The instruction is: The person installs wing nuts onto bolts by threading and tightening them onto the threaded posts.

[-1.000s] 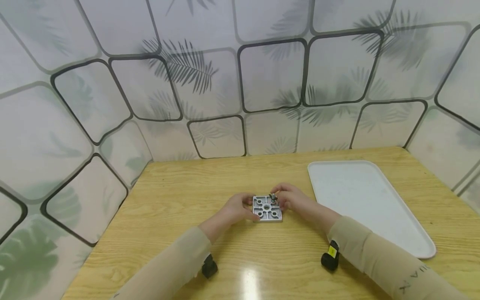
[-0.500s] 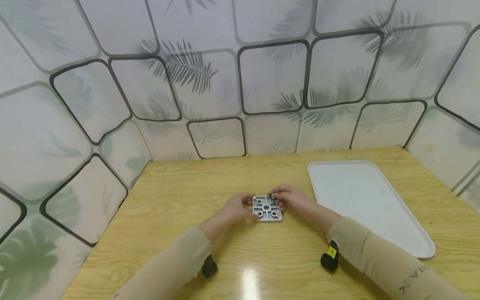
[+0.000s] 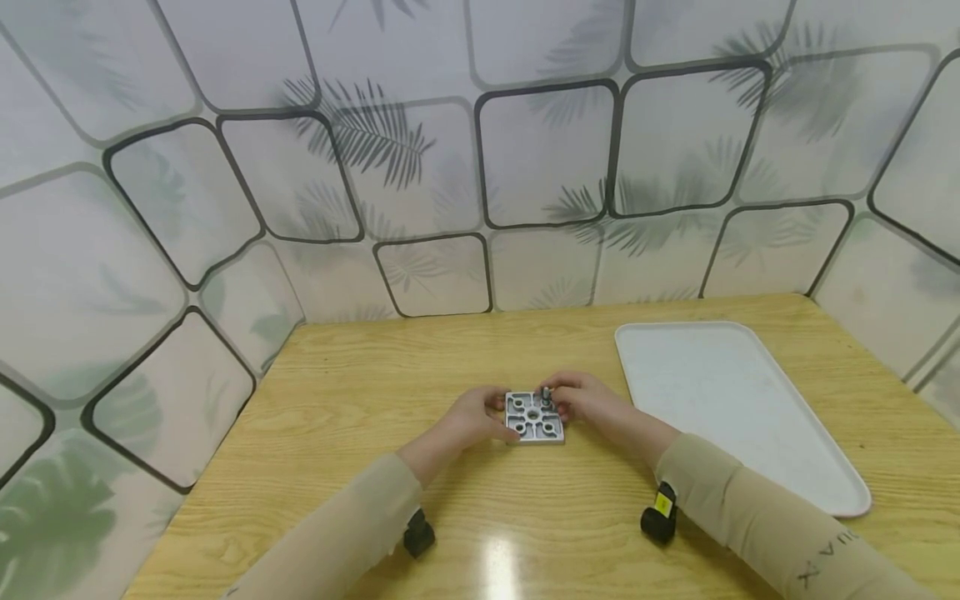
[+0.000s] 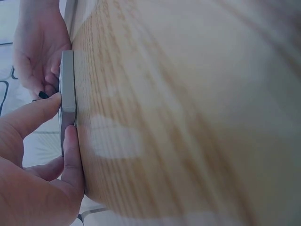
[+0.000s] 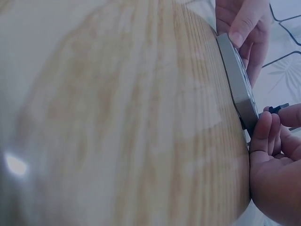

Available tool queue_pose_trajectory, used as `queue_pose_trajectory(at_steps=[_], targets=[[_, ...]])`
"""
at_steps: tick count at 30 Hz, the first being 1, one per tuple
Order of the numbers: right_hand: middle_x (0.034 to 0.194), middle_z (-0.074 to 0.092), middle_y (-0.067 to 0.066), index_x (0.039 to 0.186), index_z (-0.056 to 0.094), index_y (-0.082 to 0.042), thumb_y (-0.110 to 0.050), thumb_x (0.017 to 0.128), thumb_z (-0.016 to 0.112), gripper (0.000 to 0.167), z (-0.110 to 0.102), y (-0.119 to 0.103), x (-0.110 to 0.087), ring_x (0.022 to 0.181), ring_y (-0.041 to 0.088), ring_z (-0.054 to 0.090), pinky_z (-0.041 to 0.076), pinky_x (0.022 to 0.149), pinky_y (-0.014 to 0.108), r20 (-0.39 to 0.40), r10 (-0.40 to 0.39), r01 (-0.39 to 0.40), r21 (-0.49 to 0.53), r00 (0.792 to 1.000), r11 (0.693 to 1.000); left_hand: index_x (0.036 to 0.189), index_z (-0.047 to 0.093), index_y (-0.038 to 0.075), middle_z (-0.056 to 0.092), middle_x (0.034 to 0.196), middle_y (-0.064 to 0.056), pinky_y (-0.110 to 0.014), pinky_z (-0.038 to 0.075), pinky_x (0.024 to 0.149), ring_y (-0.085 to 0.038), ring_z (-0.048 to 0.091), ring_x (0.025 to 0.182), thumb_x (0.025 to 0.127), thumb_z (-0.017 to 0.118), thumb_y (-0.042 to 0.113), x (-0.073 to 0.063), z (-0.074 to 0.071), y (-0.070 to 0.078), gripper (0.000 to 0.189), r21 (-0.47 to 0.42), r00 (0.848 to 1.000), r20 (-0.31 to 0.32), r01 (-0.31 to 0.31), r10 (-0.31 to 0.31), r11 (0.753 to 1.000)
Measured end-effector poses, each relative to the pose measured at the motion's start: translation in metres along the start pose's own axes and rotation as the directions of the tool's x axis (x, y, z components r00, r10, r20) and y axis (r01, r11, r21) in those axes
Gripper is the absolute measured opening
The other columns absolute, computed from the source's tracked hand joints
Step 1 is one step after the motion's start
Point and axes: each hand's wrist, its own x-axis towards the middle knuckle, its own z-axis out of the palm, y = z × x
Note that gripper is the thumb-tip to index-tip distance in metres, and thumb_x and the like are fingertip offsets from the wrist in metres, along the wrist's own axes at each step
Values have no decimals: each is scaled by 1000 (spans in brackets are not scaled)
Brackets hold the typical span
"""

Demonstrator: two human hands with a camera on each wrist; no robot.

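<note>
A square grey metal plate point(image 3: 534, 422) with a ribbed face, a centre hole and corner holes lies flat on the table. My left hand point(image 3: 472, 417) grips its left side, thumb at the near corner and fingers at the far one. At the far right corner hole, a small dark bolt point(image 3: 546, 394) stands on end, pinched by my right hand point(image 3: 588, 400). The right wrist view shows the bolt point(image 5: 278, 108) between thumb and fingers, beside the plate's edge point(image 5: 240, 87). Its lower end is hidden by the fingers and the plate.
A white rectangular tray point(image 3: 720, 400) lies on the wooden table point(image 3: 390, 367) to the right, beyond my right forearm. Patterned fabric walls point(image 3: 540, 158) rise behind the table and along both sides. Black wrist cameras point(image 3: 660, 517) hang below both sleeves.
The right fingers have shifted slightly at the far right corner, and the bolt looks more upright than before. The plate and my left hand have stayed in place.
</note>
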Motion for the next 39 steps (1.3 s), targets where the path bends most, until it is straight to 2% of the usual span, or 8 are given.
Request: queue_pose_trajectory(at_steps=[10,18,29,35,39], targets=[[108,68,7,125,66,8,-4,96,56,33,0,1,3,88,11,58,53,74,21,-32,18,-21,-94,999,995,150,53,-4,67,126,-16,-28,58,91,-19,65,99,79,88,-3,0,-1,0,79,-2,1000,7,4,-4,1000],[87,61,-2,123,64,9,-4,95,64,31,3,0,3,80,10,57,53,68,19,-56,9,-14,-96,998,995,150,54,-3,67,126,-15,-29,58,91,-19,65,98,79,88,-2,0,-1,0,79,3,1000,7,4,-4,1000],[85,57,0,116,63,5,-7,96,72,25,8,-1,2,78,12,56,53,66,21,-118,3,-20,-142,993,990,150,54,-3,67,125,-15,-29,58,91,-19,65,98,80,88,-2,0,-1,0,78,18,1000,2,3,-4,1000],[84,54,-1,112,63,4,-7,95,74,23,7,-1,3,78,11,54,51,64,20,-130,8,-25,-133,991,991,150,54,-4,68,125,-16,-28,58,90,-18,64,98,80,88,-2,0,0,0,78,10,1000,10,3,-3,1000],[82,55,-2,116,62,6,-2,91,72,28,6,-2,2,75,11,54,51,62,19,-125,10,-25,-121,992,992,150,54,-4,68,126,-16,-28,58,91,-19,65,98,80,88,-2,0,0,1,78,9,1000,11,6,-6,1000]])
